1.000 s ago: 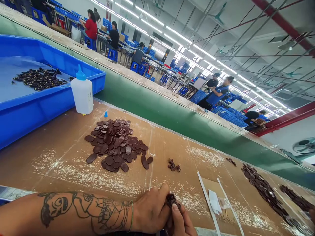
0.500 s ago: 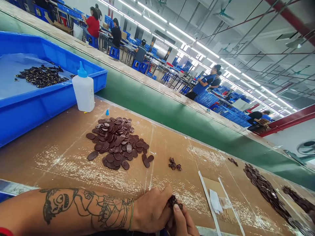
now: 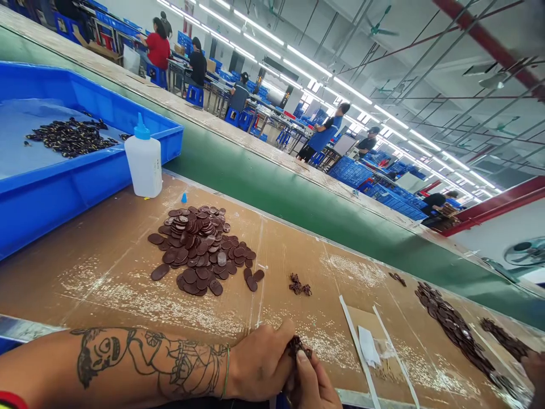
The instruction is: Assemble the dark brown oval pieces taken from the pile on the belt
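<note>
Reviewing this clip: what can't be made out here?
Head view:
- Small dark pieces between the left hand and right hand: fingers hide their shape.
- Right hand: cut off by the bottom edge.
- Dark shape at the right edge: cut off, cannot tell what it is.
- Far benches: too small to see what lies on them.

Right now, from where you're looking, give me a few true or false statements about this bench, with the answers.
1. The left hand and right hand pinch a small clump of dark brown pieces. True.
2. The white squeeze bottle with the blue cap stands inside the blue tray. False: it stands on the brown bench, outside the tray.
3. The blue tray holds a dark heap of pieces. True.
4. The pile of flat brown ovals lies on the green strip. False: it lies on the brown bench.
5. A person in a red top sits far down the room. True.
</note>
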Demonstrator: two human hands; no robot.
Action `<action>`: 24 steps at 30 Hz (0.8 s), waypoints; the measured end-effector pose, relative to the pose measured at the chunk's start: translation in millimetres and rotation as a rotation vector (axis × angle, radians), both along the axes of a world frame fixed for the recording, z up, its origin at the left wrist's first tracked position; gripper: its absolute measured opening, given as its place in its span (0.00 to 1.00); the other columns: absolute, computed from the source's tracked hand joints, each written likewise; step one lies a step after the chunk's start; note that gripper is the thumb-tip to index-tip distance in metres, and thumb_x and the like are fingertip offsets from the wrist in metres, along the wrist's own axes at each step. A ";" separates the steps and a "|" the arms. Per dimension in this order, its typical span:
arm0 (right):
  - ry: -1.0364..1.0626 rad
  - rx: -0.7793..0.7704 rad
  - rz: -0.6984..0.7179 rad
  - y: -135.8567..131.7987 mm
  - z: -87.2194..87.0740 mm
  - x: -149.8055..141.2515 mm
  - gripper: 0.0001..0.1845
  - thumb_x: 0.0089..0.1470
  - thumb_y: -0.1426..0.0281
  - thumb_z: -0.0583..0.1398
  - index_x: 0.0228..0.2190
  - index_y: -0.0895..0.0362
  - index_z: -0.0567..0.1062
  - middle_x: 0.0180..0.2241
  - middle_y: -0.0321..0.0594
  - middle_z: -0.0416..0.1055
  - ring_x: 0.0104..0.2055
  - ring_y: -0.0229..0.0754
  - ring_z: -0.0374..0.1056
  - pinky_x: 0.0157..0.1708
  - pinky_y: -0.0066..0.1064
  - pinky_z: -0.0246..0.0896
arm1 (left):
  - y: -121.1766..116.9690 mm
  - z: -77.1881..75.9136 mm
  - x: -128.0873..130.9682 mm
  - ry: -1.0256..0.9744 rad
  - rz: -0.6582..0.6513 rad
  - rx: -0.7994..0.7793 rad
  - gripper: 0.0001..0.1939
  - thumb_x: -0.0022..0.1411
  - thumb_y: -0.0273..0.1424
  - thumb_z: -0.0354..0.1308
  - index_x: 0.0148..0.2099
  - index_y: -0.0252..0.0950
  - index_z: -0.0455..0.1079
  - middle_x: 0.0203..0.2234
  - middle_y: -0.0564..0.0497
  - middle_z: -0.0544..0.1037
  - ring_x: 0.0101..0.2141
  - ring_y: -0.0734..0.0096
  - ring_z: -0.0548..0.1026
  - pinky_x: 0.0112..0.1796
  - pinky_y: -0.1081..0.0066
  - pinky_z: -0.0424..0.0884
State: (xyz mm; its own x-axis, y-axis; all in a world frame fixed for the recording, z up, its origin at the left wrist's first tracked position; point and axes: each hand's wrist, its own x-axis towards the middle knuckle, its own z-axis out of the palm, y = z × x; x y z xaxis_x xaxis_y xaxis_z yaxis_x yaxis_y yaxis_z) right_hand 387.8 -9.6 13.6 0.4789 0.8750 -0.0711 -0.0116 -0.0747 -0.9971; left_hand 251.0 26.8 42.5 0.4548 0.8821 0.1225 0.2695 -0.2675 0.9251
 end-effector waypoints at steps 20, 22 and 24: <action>0.174 -0.038 -0.034 4.0 8.7 -9.1 0.28 0.39 0.49 0.74 0.27 0.59 0.74 0.14 0.26 0.60 0.18 0.30 0.52 0.19 0.22 0.50 | -0.5 -2.8 1.4 -0.052 -0.015 -0.022 0.04 0.72 0.34 0.45 0.42 0.42 0.56 0.25 0.55 0.76 0.23 0.71 0.70 0.24 0.74 0.59; 0.159 -0.042 -0.035 3.7 8.7 -9.2 0.28 0.39 0.49 0.74 0.27 0.59 0.75 0.15 0.25 0.59 0.19 0.30 0.51 0.20 0.22 0.50 | -1.0 -3.4 1.6 -0.048 -0.010 -0.025 0.04 0.72 0.34 0.45 0.42 0.41 0.57 0.25 0.55 0.76 0.24 0.71 0.70 0.25 0.73 0.59; 0.146 -0.051 -0.036 3.2 8.7 -9.3 0.28 0.40 0.48 0.73 0.27 0.59 0.75 0.15 0.25 0.58 0.19 0.30 0.51 0.20 0.22 0.49 | -1.5 -3.4 1.6 -0.037 0.009 -0.027 0.04 0.71 0.35 0.46 0.43 0.41 0.58 0.26 0.54 0.75 0.25 0.69 0.70 0.26 0.72 0.59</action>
State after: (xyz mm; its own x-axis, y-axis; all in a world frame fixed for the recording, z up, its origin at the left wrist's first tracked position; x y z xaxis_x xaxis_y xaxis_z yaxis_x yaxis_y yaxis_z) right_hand 378.5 -6.4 22.3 0.4908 0.8511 -0.1864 -0.1600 -0.1222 -0.9795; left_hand 252.6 25.3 39.1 0.4423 0.8894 0.1154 0.2373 -0.2401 0.9413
